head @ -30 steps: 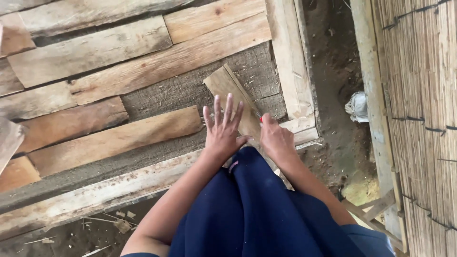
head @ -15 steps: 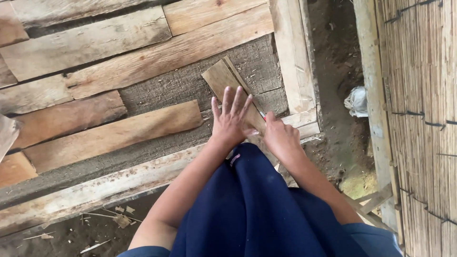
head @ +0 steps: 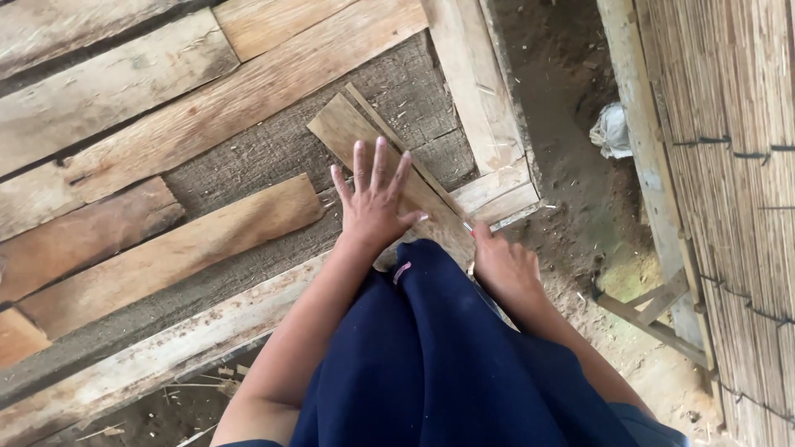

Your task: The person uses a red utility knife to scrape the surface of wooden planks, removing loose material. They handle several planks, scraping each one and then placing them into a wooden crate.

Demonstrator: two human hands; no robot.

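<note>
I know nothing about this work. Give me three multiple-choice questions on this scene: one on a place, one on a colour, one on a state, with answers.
1. Where does the left hand rest?
A. on the slanted wooden board
B. on the reed wall
C. on the white bag

2. What colour is the garment over the knee?
A. red
B. dark blue
C. yellow

3. How are the left hand's fingers?
A. clenched in a fist
B. hooked under the board
C. spread flat

Answers: 1 A, the palm lies on the board; 2 B, the cloth is navy; 3 C, all fingers are splayed.
</note>
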